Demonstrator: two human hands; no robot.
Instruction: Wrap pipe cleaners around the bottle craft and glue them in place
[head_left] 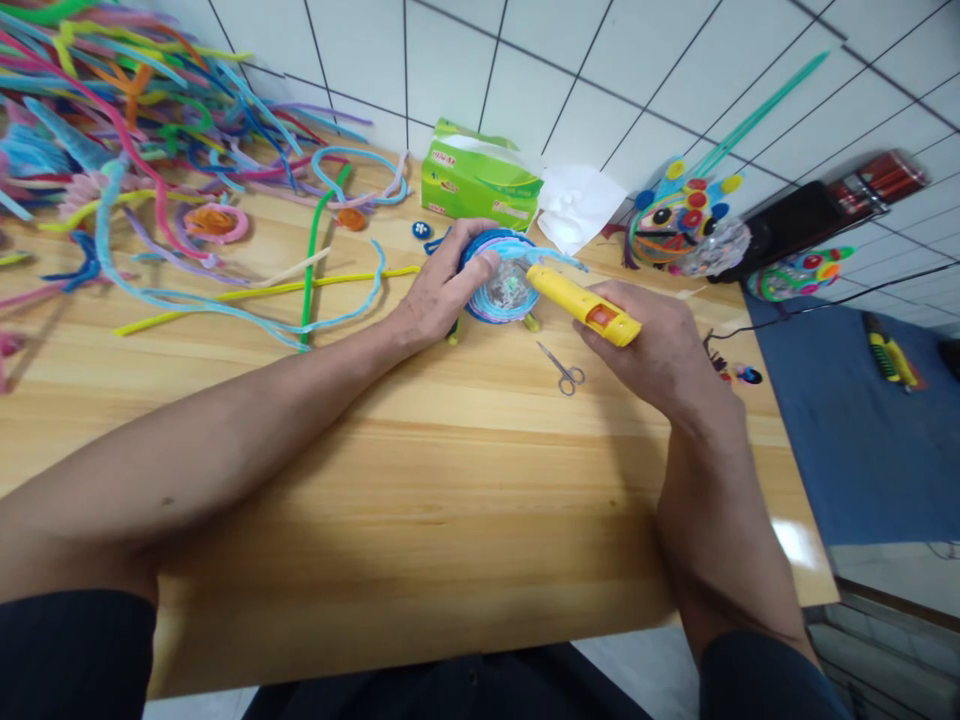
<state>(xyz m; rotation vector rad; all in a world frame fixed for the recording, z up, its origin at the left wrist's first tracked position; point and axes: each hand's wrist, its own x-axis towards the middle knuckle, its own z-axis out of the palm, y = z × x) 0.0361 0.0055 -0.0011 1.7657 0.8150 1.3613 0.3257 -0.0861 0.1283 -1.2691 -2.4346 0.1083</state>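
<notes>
My left hand [442, 285] is closed on the left side of a round piece wound from blue and lilac pipe cleaners [495, 310], thumb on its rim. The middle of the piece looks clear and shiny. My right hand [664, 340] grips a yellow glue gun [577, 303], its nozzle at the right rim of the round piece; whether it touches I cannot tell. A loose light blue pipe cleaner end [559, 258] sticks out behind the nozzle. Small scissors [565, 372] lie on the table just below the glue gun.
A heap of coloured pipe cleaners [150, 130] covers the back left. Behind my hands stand a green tissue pack [480, 180] and white paper [581, 205]. Decorated pieces [675, 230] and a dark red can [881, 185] are at right, near a black cable [825, 310] and blue mat [847, 430].
</notes>
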